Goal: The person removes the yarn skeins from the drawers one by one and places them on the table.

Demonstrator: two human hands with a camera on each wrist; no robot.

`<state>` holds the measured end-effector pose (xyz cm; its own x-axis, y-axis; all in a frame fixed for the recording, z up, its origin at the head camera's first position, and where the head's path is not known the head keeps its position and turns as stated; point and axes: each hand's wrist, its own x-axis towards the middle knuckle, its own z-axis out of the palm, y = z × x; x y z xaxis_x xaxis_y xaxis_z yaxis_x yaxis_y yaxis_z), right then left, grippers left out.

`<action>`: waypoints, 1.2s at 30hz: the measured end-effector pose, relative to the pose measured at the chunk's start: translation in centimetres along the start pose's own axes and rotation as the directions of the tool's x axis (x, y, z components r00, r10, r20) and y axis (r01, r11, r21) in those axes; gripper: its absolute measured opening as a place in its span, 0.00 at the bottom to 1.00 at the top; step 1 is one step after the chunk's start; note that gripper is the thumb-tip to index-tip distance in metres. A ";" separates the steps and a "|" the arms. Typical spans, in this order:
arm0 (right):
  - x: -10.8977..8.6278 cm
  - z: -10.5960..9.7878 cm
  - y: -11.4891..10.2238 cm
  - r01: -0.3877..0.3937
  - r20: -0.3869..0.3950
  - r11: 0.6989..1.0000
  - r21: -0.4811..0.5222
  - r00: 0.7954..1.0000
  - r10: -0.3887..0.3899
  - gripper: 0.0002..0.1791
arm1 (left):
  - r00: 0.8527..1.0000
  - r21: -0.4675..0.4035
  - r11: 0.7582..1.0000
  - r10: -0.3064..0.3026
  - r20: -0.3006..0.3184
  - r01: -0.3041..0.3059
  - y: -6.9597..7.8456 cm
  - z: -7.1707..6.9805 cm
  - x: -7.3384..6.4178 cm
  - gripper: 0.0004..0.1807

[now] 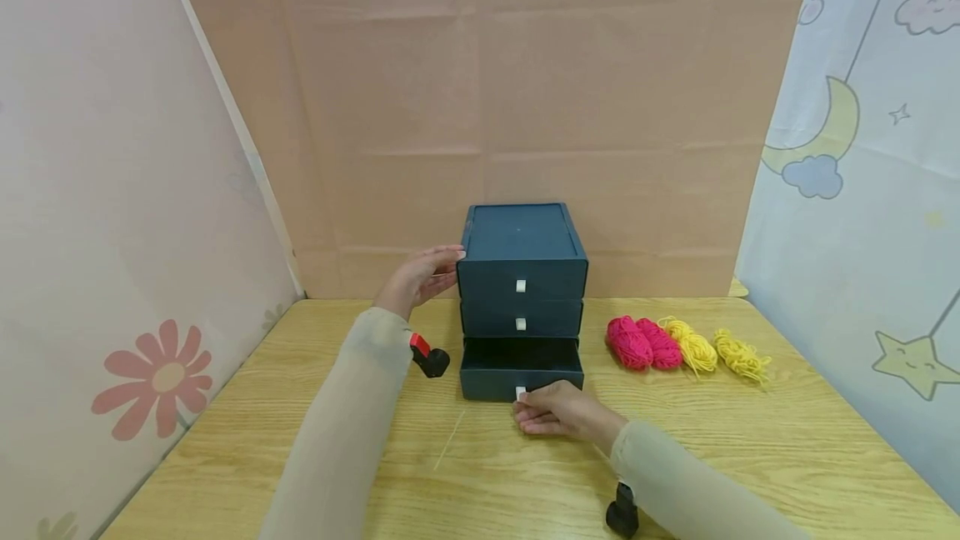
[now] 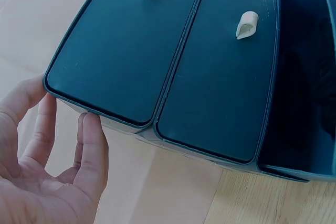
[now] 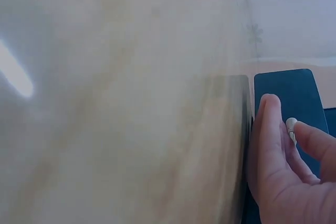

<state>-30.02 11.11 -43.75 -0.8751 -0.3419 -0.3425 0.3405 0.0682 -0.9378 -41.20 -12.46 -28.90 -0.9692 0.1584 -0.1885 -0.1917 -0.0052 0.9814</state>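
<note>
A dark blue drawer cabinet (image 1: 519, 232) stands on the table, its bottom drawer (image 1: 487, 384) pulled out and the two drawers above it closed. Each drawer front carries a small white pull tab. My right hand (image 1: 566, 413) pinches the bottom drawer's pull tab (image 3: 291, 124) between thumb and fingers. At the cabinet's upper left edge, my left hand (image 1: 423, 273) rests its fingertips against the side, the fingers spread and only slightly bent, as the left wrist view shows. The inside of the bottom drawer (image 2: 299, 93) is dark, and its contents cannot be made out.
To the cabinet's right lie pink yarn bundles (image 1: 630, 343) and yellow yarn bundles (image 1: 690, 346) on the wooden table (image 1: 300, 407). A brown backdrop (image 1: 600, 107) rises close behind the cabinet. Patterned cloths hang at left and right.
</note>
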 end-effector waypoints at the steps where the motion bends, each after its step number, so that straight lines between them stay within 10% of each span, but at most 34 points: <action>1: -0.2 0.1 0.1 -0.002 0.003 1.000 -0.002 1.000 0.002 0.19 | 1.000 0.000 1.000 0.000 0.002 0.000 0.0 0.0 0.0 0.21; 36: -3.1 1.7 1.4 -0.030 0.033 0.999 0.025 0.999 0.029 0.18 | 1.000 -0.008 1.000 -0.013 0.004 0.013 0.1 0.0 -0.1 0.21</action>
<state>-26.26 10.63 -43.87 -0.8527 -0.3709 -0.3678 0.3752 0.0551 -0.9253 -41.18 -12.52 -28.77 -0.9661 0.1624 -0.2007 -0.2051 -0.0107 0.9787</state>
